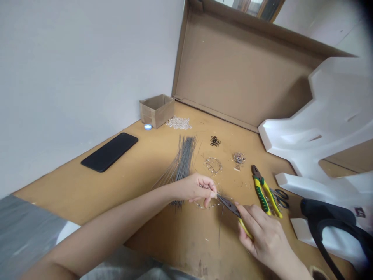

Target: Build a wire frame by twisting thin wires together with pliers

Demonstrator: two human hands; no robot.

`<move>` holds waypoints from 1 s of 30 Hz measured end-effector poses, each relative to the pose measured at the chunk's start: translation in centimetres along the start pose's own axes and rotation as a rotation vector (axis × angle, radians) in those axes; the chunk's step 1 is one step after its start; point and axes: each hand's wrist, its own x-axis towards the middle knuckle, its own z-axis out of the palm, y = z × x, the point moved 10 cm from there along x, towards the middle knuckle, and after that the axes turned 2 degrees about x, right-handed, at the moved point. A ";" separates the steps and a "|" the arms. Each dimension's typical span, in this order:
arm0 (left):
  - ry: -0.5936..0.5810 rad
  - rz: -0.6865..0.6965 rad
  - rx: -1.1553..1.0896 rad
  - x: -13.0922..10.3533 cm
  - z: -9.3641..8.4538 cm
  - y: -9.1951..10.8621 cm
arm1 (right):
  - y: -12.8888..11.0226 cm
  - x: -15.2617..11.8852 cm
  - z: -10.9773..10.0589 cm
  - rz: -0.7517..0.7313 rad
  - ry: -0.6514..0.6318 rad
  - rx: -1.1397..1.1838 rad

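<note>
My right hand [262, 233] is closed around needle-nose pliers [231, 207] with yellow handles, their jaws pointing left. At the jaw tips, the fingers of my left hand [202, 188] pinch a thin wire [220, 229], whose loose length seems to hang below the pliers. What lies between the jaws is too small to make out. Under my left forearm and hand runs a bundle of straight grey wires [185, 157]. Just beyond my left hand rests a loose wire ring with small pieces on it [213, 165]; more bent wire lies partly hidden beneath the hand.
Right of my hands lie green-and-yellow pliers [264, 190] and scissors [281, 197]. Farther back are black rings [215, 141], a small metal pile [239, 157], clear bits [179, 123] and a small cardboard box [157, 111]. A black phone [110, 151] lies left; white foam [335, 109] stands right.
</note>
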 end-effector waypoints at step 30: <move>0.060 0.052 -0.382 0.6 -1.6 -0.9 | 8.1 -3.4 6.8 0.612 -0.107 0.000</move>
